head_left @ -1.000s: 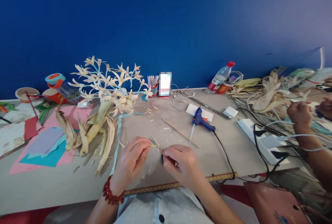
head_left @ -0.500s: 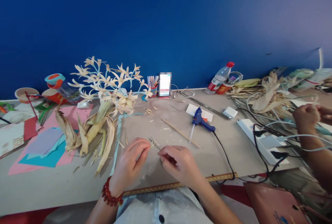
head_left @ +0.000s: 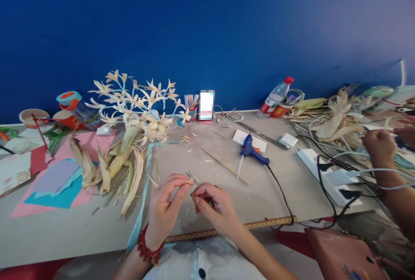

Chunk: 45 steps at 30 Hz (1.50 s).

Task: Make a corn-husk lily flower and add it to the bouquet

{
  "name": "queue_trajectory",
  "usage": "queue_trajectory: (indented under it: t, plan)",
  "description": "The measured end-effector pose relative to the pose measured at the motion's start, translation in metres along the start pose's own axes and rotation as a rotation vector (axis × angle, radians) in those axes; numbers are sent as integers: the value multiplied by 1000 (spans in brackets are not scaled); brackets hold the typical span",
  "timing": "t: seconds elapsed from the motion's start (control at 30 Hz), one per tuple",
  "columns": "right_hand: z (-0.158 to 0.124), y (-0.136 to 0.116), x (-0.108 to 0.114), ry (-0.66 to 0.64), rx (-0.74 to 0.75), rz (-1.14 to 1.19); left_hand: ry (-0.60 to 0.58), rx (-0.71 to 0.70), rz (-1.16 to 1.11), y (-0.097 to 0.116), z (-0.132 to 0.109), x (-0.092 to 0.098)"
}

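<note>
My left hand (head_left: 168, 195), with a red bead bracelet (head_left: 149, 247) at the wrist, pinches a small pale piece of corn husk (head_left: 189, 180) between thumb and fingertips. Close beside it on the right, my right hand (head_left: 215, 206) is closed, its fingertips near the piece. Something dark shows between its curled fingers, but I cannot make out what it is. Small pale scraps (head_left: 209, 161) and a thin wooden stick (head_left: 227, 166) lie on the table beyond my hands. A blue glue gun (head_left: 249, 146) rests to the right, its cord trailing toward the table's edge.
Husk flowers on pale-blue stems (head_left: 142, 98) stand behind dried corn husks (head_left: 113, 163) and coloured paper (head_left: 55, 200) on the left. A phone (head_left: 206, 106) leans near the blue wall. On the right are a bottle (head_left: 275, 97), power strip (head_left: 324, 176) and another person's hand (head_left: 379, 146).
My right hand has moved left, closer to my left fingertips. The left hand has shifted slightly right and turned. At the right, the other person's hands have moved a little.
</note>
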State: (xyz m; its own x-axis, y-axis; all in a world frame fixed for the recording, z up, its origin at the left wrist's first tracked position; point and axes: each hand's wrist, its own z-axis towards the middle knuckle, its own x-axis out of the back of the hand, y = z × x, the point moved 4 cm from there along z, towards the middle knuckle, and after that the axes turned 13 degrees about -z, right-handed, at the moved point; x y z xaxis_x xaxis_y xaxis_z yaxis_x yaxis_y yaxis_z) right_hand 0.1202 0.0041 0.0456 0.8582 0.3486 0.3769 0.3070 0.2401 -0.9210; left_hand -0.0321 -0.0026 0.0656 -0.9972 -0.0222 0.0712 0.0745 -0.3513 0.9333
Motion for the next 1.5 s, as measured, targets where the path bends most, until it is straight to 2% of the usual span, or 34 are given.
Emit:
queue_trajectory:
  t: [0.13, 0.27, 0.47, 0.7, 0.8, 0.93, 1.0, 1.1, 1.2, 1.33, 1.43, 1.5]
  plan:
    - [0, 0, -2, 20, -7, -2, 63, 94, -141, -9, -1, -1]
    - [0, 0, -3, 38, 21, -6, 143, 174, -381, -19, -3, -6]
    - [-1, -3, -2, 78, 46, -36, 201, 304, -649, -27, -5, -16]
    - [-1, -4, -1, 105, 40, -83, 227, 453, -852, -34, -10, -26]
    - [-1, -2, -2, 121, 42, -84, 211, 448, -840, -37, -13, -29]
    - [0, -2, -5, 117, 52, -88, 208, 313, -668, -36, -13, -27]
    - [-1, -5, -2, 137, 105, -158, 200, 272, -601, -34, -11, -25]
    - [0, -13, 12, 239, 233, -342, 178, 261, -543, -28, -9, -23]
    - [9, -18, 35, 299, 241, -359, 121, 261, -488, -23, -8, -22]
    - [28, -23, 51, 138, 246, -155, 29, 277, -486, -20, -9, -24]
    - [35, -20, 46, 14, 219, -54, 15, 295, -524, -20, -9, -25]
    - [35, -15, 41, -17, 164, 9, 12, 297, -531, -20, -9, -24]
